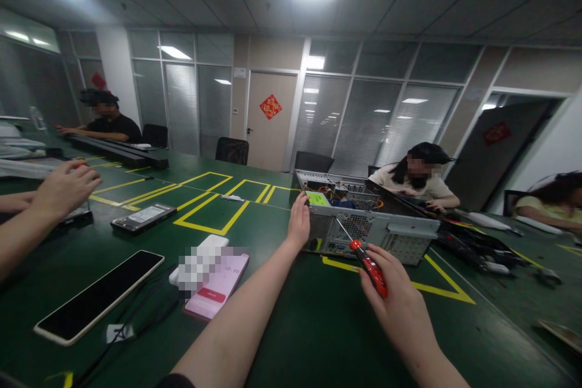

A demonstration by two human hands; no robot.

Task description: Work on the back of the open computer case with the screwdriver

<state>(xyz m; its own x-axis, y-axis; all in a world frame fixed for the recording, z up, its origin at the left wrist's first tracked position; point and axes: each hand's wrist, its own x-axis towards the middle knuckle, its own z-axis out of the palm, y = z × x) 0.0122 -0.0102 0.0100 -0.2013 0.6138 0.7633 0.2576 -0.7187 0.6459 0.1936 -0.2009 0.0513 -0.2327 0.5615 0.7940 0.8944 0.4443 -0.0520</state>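
Note:
A computer case (382, 227) lies on its side on the green table, its back panel with vents and ports towards me and its upper side uncovered. My left hand (299, 222) rests against its left end, fingers along the upper edge beside a box with a bright green label (317, 199). In my right hand (398, 291), the fingers are wrapped round the red and black handle of a screwdriver (369, 268). Its thin shaft points up and left to the back panel near a vent; whether the tip touches a screw is too small to tell.
Left of me lie a dark phone (102, 297), a pink-screened phone (220, 288), a white block with cables (204, 257) and a hard drive (144, 217). A co-worker's hands (68, 191) reach in from the left. Another person (413, 176) sits behind the case; black cables (477, 251) lie right.

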